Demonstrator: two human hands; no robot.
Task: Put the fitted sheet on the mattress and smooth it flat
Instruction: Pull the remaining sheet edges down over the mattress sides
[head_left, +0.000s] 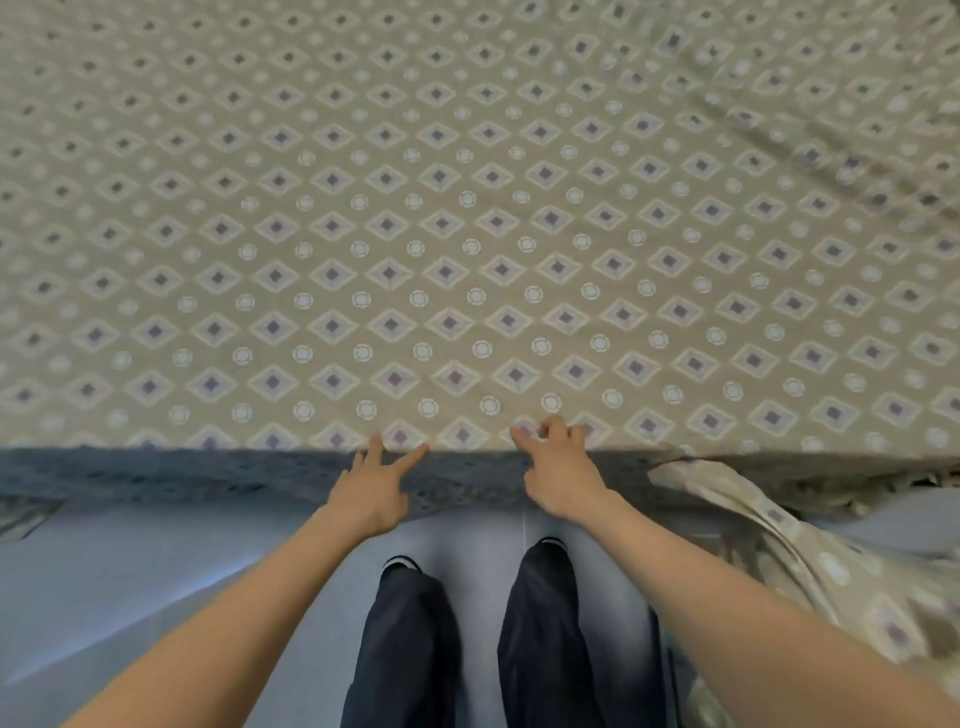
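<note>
The fitted sheet (467, 234) lies spread over the top of the mattress (208, 473). It is tan, with little diamonds and round dots all over it. Most of it looks flat. Far off on my right there are some long wrinkles (831, 145) in it. The near edge of the sheet stops just at the top edge of the mattress, so the blue-grey side of the mattress shows under it.

My left hand (371, 493) is spread apart. Two straight fingers (415, 454) reach up and touch the edge of the sheet. My right hand (558, 470) is just beside it, also at the edge. Its fingers are bent down on the cloth. I cannot tell if they pinch the sheet or only press on it.

On my right, a loose end (831, 561) of the sheet hangs off the bed, down to the floor (130, 571). The floor is pale grey-blue. I stand close to the bed in dark trousers (405, 649), and the tips of my shoes (400, 564) peek out.
</note>
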